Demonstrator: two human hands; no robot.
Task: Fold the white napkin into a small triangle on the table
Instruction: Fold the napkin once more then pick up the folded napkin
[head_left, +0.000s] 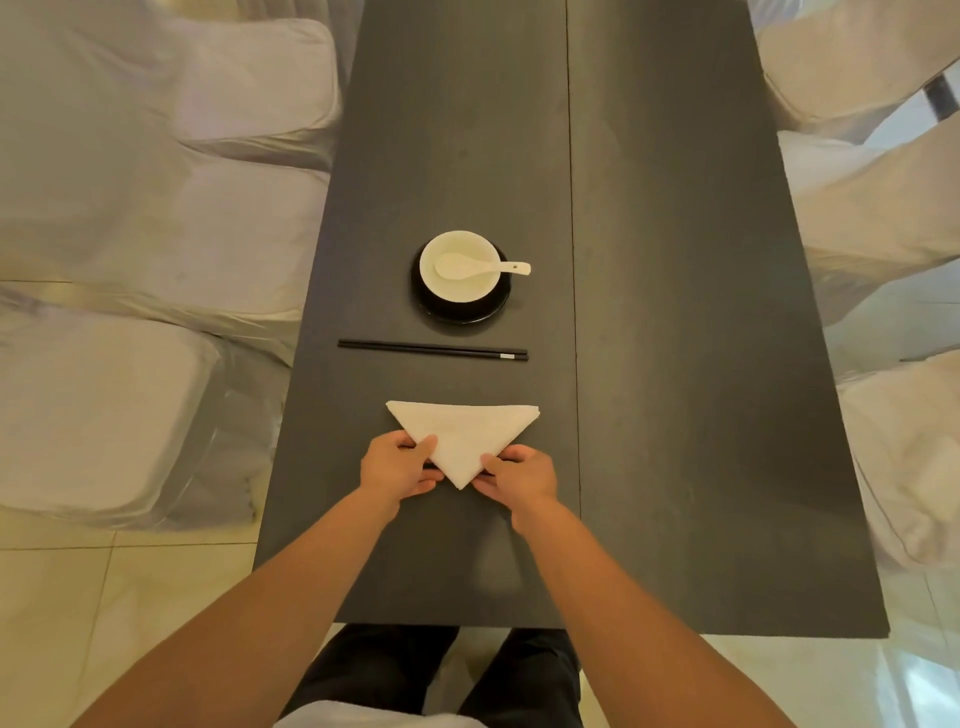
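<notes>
The white napkin (462, 434) lies on the dark table (675, 364) as a triangle, its long edge far from me and its point toward me. My left hand (397, 467) pinches the napkin's left slanted edge, thumb on top and fingers under it. On the other side, my right hand (519, 475) grips the right slanted edge the same way, near the point. Both hands rest low on the tabletop, close together.
Black chopsticks (434, 349) lie crosswise just beyond the napkin. Farther back a white bowl (460, 267) with a white spoon (483, 266) sits on a black plate (460, 312). Covered white chairs (130, 405) line both long sides of the table.
</notes>
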